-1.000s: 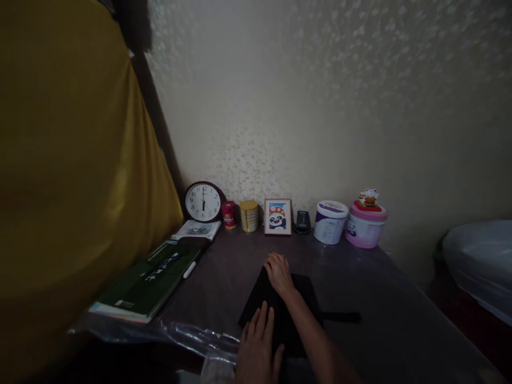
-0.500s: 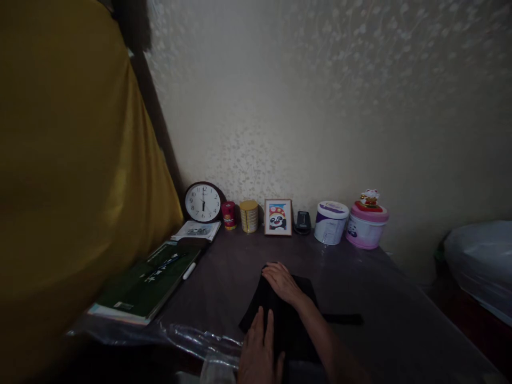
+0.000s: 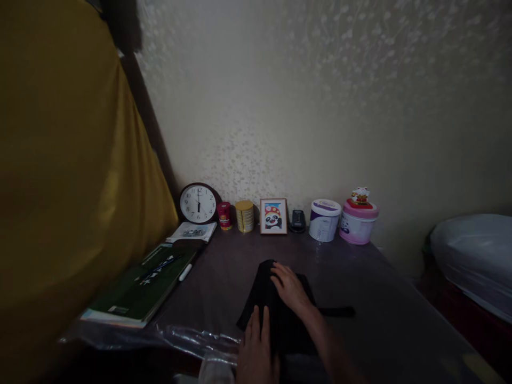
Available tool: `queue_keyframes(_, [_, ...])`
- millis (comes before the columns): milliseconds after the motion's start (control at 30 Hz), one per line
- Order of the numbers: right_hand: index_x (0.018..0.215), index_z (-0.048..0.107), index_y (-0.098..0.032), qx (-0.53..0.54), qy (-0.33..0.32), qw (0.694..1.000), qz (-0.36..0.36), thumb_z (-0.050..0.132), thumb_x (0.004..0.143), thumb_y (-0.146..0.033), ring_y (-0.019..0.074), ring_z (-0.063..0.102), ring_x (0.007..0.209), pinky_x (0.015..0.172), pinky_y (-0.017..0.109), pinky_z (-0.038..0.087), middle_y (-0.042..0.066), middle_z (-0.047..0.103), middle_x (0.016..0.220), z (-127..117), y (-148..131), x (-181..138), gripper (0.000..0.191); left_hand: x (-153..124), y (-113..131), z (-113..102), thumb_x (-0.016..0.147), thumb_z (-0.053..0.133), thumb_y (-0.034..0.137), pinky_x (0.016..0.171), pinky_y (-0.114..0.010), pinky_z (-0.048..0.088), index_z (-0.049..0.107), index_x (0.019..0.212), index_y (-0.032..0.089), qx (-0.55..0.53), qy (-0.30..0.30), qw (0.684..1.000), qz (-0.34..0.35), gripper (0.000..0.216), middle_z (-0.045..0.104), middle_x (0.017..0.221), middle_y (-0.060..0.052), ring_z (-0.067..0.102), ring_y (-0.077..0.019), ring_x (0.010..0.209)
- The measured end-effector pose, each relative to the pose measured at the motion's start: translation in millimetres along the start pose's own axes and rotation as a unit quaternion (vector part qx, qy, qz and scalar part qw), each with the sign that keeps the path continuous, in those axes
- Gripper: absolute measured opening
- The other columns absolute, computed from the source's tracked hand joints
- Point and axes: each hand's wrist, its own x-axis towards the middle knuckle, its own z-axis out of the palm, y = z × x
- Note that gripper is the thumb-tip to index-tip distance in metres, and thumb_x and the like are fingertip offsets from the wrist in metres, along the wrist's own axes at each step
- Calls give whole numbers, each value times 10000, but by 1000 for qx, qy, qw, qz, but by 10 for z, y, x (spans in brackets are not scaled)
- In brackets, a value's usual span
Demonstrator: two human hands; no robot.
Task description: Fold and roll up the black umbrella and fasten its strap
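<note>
a green book (image 3: 132, 290) lay leftmost on the table (image 3: 236, 266). the left hand (image 3: 255, 346) rested flat on the black cloth (image 3: 259, 290) at the table's near middle, fingers straight, holding nothing visible. the right hand (image 3: 291, 289) lay across it farther up, fingers slightly bent; whether they pinched it could not be told. a dark strap (image 3: 338, 311) stuck out rightward.

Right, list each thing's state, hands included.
Black item: lying, strap extended right
Left hand: flat on black item
Right hand: resting on black item
Clock: upright, reading six
Green book: closed
Picture frame: standing
White tub: lidded
Pink tub: lidded, figurine on top
Red can: upright
Yellow container: upright
</note>
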Motion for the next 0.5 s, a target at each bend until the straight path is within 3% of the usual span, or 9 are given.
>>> queue_keyframes(100, [958, 647, -206, 28, 138, 986, 94, 445, 771, -317, 252, 568, 1017, 928, 435, 411, 111, 637, 1073, -252, 217, -126, 297, -26, -4, -44, 656, 413, 86, 1062, -360, 244, 69, 1393, 157, 1, 4, 1000, 1, 816, 87, 1490, -102, 192, -238, 1345])
queue_keyframes(200, [933, 636, -181, 22, 174, 962, 208, 468, 721, -398, 291, 595, 950, 864, 453, 442, 143, 654, 995, -496, 342, -381, 347, -40, -12, -67, 654, 418, 86, 1062, -359, 239, 73, 1393, 178, 12, 8, 1000, 3, 820, 112, 1489, -92, 235, -234, 1329])
queue_keyframes(333, [871, 642, -161, 60, 109, 946, 301, 453, 707, -429, 284, 624, 892, 804, 402, 473, 132, 678, 931, -653, 206, -697, 366, -52, -23, -52, 663, 409, 84, 1049, -356, 248, 79, 1392, 195, 34, 26, 999, 2, 807, 135, 1489, -79, 270, -230, 1308])
queue_keyframes(500, [877, 645, -191, 133, 64, 945, 291, 491, 710, -436, 262, 630, 884, 757, 344, 489, 69, 698, 889, -644, -68, -818, 334, -72, -35, -43, 691, 395, 99, 978, -401, 322, 80, 1393, 228, 47, 46, 998, -3, 780, 324, 1419, -118, 402, -266, 1206])
